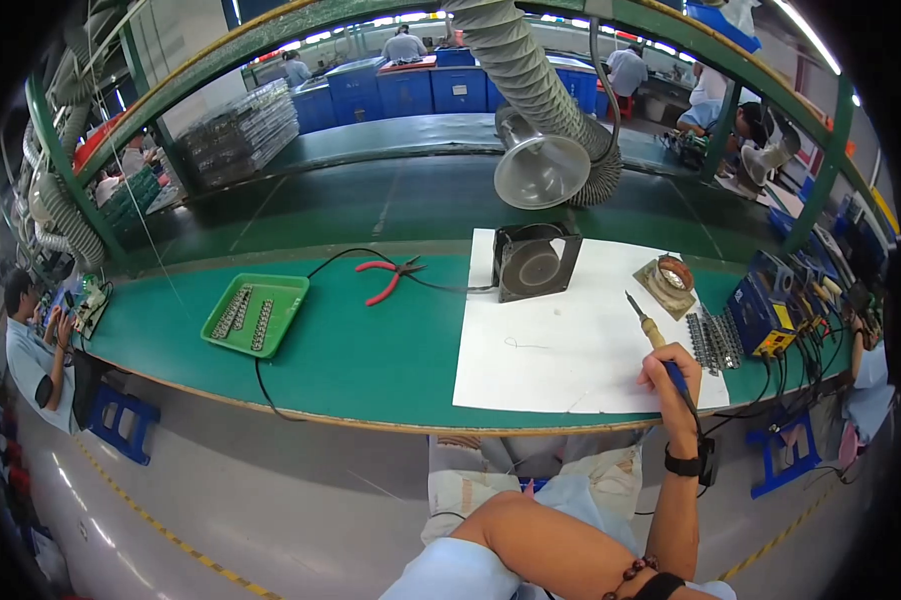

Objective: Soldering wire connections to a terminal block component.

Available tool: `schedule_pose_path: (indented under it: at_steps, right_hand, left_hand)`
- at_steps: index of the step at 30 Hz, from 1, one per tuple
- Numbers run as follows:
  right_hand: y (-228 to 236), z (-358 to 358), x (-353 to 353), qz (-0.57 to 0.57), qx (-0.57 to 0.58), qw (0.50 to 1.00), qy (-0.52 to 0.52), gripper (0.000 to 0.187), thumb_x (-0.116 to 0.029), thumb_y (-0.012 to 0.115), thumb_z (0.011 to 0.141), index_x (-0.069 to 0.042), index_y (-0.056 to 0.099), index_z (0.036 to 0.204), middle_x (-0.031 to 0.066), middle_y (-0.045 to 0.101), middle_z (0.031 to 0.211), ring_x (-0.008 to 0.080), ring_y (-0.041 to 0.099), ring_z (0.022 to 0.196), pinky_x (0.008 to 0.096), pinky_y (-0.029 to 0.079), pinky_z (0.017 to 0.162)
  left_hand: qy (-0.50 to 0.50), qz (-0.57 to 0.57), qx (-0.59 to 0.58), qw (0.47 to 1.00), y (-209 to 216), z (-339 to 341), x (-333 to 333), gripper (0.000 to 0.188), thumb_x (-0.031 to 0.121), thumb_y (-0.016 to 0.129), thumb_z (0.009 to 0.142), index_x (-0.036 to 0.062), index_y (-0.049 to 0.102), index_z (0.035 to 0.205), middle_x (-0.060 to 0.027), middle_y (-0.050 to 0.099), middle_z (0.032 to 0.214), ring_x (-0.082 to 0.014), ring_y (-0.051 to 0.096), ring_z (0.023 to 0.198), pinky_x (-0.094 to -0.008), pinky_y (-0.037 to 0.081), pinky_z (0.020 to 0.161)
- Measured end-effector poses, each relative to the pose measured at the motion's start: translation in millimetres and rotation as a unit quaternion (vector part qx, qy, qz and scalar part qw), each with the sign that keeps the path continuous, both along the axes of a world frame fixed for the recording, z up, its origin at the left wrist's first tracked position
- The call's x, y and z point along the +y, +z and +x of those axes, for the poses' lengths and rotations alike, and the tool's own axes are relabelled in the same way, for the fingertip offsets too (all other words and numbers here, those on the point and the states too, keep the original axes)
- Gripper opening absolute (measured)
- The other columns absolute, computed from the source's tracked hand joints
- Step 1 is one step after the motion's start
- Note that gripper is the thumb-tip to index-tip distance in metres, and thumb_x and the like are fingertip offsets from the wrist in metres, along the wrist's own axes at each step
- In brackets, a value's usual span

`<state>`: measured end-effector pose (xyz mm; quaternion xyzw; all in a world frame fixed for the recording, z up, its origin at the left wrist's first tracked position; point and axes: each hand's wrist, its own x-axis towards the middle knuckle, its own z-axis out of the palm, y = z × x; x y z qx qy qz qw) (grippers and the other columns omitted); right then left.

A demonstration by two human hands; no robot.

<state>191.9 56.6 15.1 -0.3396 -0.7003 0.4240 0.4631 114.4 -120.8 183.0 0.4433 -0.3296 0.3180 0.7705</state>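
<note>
Well left of the fingers of the right hand (679, 360), the black cord (461, 289) of the dark fan (536, 268) could melt under a careless leftward sweep. The fingers are closed, pen-like, on the soldering iron (653, 332), its tip pointing ahead of them over the white sheet (531, 370), which a hot dip might scorch. Just right of the fingers, the metal strips (714, 342) could scatter if knuckles drifted; the left hand lies out of view.

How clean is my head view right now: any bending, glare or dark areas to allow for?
Head view: the green overhead beam and the bench's front edge bow; the picture's corners go black; pale streaks glare off the floor; the soldering iron in the right hand reads clearly.
</note>
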Motion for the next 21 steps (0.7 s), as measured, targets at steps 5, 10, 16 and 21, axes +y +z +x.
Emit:
schedule_pose_path:
  at_steps: [5,10,16,21]
  right_hand:
    - [-2,1,-5,-0.023,0.022,0.999,-0.008,0.014,-0.014,0.065,0.092,-0.003,0.061,0.084,0.0033,0.063,0.07,0.0068,0.054,0.062,0.0215,0.043,0.059]
    - [-3,3,-7,-0.025,0.026,0.999,-0.017,0.013,-0.013,0.067,0.091,-0.003,0.061,0.085,0.0039,0.063,0.07,0.0069,0.054,0.062,0.0213,0.044,0.059]
    - [-3,1,-5,-0.033,0.023,0.999,-0.01,0.009,-0.008,0.064,0.09,-0.002,0.063,0.084,0.004,0.064,0.072,0.0083,0.057,0.068,0.0222,0.044,0.063]
    - [-6,1,4,-0.013,0.002,1.0,-0.024,0.008,-0.005,0.062,0.09,-0.001,0.061,0.084,0.0053,0.062,0.073,0.0101,0.056,0.066,0.0236,0.044,0.064]
  left_hand:
    - [-0.018,-0.001,0.012,1.0,-8,14,24,0.017,0.009,0.056,0.093,-0.0024,0.069,0.095,-0.01,0.067,0.085,-0.016,0.064,0.078,-0.0272,0.051,0.068]
    - [-0.064,0.005,0.028,0.998,-17,26,49,0.017,0.009,0.056,0.093,-0.0024,0.068,0.097,-0.0101,0.068,0.085,-0.016,0.064,0.078,-0.0273,0.051,0.069]
    - [-0.044,-0.046,0.012,0.998,-38,26,70,0.017,0.01,0.057,0.094,-0.0024,0.067,0.099,-0.0103,0.068,0.086,-0.0159,0.064,0.079,-0.0274,0.051,0.07]
    - [0.032,-0.121,-0.005,0.992,-56,12,84,0.017,0.011,0.057,0.094,-0.0025,0.067,0.1,-0.0104,0.068,0.087,-0.0159,0.064,0.08,-0.0275,0.051,0.071]
